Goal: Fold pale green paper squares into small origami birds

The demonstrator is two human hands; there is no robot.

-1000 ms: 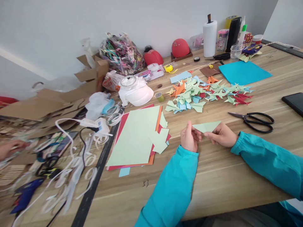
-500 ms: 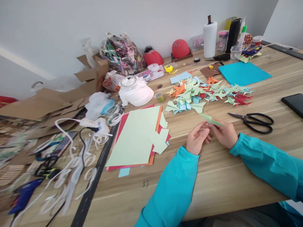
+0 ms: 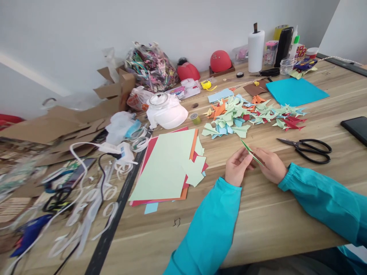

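Between my two hands is a small folded piece of light green paper [image 3: 249, 149], tilted and seen nearly edge-on. My left hand [image 3: 238, 166] pinches it with thumb and fingers from the left. From the right, the fingers of my right hand [image 3: 269, 164] close on its other side; some fingertips are hidden behind the paper. Just beyond my hands lies a pile of folded paper shapes [image 3: 233, 114] in green, orange, blue and red. Black-handled scissors [image 3: 311, 148] rest on the table right of my right hand.
Left of my hands lies a stack of coloured paper sheets [image 3: 164, 164] with smaller green squares [image 3: 195, 172] on it. A blue sheet [image 3: 296, 91] lies at the back right, a phone [image 3: 357, 128] at the right edge. Cables, a power strip [image 3: 124, 152] and cardboard [image 3: 65, 118] crowd the left.
The green paper has turned from lying nearly flat to a steeper, edge-on tilt between my fingers. My right hand's fingers have shifted along it. The view has moved slightly.
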